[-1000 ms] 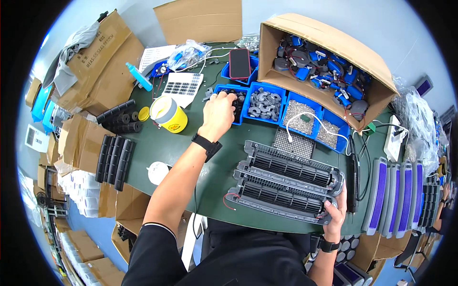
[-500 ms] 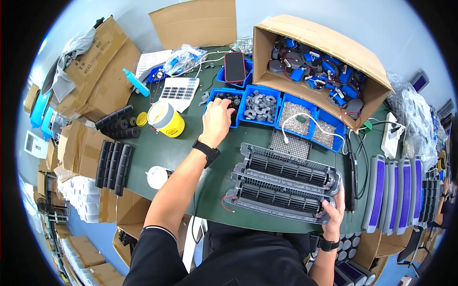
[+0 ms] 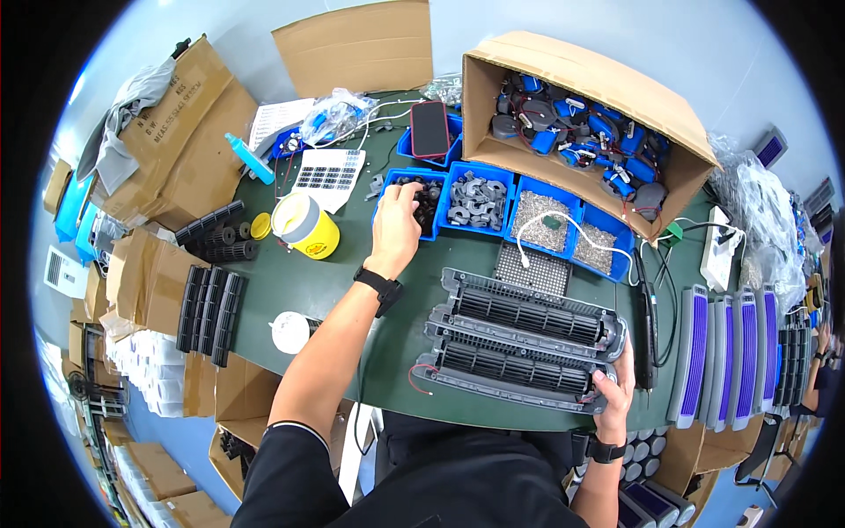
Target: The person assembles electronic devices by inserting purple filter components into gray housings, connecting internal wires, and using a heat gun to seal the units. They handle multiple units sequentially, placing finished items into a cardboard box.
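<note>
My left hand reaches into a blue bin of small black parts. Its fingers curl together there; what they pinch, if anything, is hidden. At the bench's front, my right hand grips the right end of the nearer grey fan housing, thumb on top and fingers around the end. A black ribbed fan roller lies in this housing, and a thin red wire loops from its left end. Just behind, a second grey fan housing with a similar roller lies alongside.
Beside the left bin, blue bins hold grey clips and small metal pieces. A carton of blue-and-grey motors stands behind. A yellow tub and fan rollers are left; a black electric screwdriver and purple-grey units are right.
My left hand stays at the bin of black parts, its fingers shifting slightly left and curling. My right hand keeps its hold on the fan housing. The whole view shifts slightly.
</note>
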A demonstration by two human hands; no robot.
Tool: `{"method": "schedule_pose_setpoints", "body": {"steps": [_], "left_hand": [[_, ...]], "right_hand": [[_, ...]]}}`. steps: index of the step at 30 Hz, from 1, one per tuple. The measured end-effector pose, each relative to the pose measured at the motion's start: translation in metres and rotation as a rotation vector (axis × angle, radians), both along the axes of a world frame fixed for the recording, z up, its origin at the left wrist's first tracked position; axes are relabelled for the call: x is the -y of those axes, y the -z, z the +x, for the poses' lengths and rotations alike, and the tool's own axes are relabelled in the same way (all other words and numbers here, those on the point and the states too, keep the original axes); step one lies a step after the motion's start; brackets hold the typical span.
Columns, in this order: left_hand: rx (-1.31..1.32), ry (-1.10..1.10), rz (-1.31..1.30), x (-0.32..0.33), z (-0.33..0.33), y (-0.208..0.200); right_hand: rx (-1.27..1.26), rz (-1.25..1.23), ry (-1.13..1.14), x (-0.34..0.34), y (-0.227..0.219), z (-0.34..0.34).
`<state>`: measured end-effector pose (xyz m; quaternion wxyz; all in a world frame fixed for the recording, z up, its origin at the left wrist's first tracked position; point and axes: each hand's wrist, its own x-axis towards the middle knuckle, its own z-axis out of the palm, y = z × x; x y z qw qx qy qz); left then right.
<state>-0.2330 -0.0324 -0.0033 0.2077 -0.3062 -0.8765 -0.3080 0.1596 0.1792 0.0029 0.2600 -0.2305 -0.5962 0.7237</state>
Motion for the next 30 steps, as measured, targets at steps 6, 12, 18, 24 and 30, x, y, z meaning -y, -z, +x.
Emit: {"method": "schedule_pose_setpoints", "body": {"steps": [6, 12, 18, 24, 30], "left_hand": [[0.841, -0.034, 0.860, 0.018, 0.018, -0.038], [1.816, 0.436, 1.338, 0.092, 0.087, -0.046], [1.672, 0.309, 0.985, 0.129, 0.154, -0.024], [1.672, 0.229, 0.961, 0.135, 0.174, -0.015], [1.328, 0.179, 0.559, 0.119, 0.182, -0.010]], "right_hand": [[0.013, 0.033, 0.011, -0.003, 0.007, 0.003], [-0.008, 0.004, 0.007, -0.006, 0.014, 0.008], [-0.010, -0.034, 0.003, -0.006, 0.015, 0.006], [0.010, 0.059, -0.030, -0.011, 0.018, 0.010], [0.016, 0.051, 0.013, -0.012, 0.028, 0.013]]}}
